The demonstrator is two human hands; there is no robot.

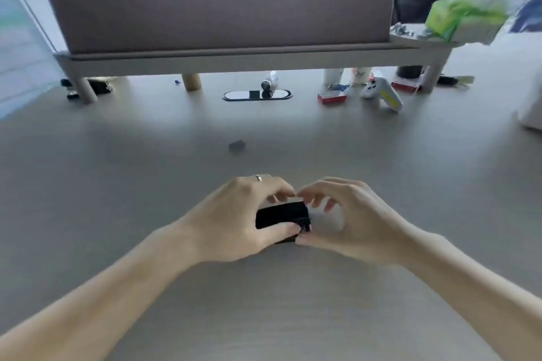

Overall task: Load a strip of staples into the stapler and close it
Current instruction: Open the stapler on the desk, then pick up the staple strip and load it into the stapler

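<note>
A small black stapler [283, 215] rests on the grey table just in front of me. My left hand [237, 220] wraps around it from the left, thumb along its near side and fingers over its far edge. My right hand [349, 220] is at the stapler's right end, its thumb touching the lower front corner and its fingers curled above that end. The frame is blurred, so I cannot tell whether the stapler is open or whether staples sit between the fingers. A short dark strip of staples [237, 145] lies alone on the table farther back.
A grey padded divider [217, 0] on pale legs crosses the back of the table. Under it are a cable port [257, 95], a red-and-white box [331, 97], a white-and-yellow device [382, 94] and small clutter. A green tissue pack [466, 13] sits back right.
</note>
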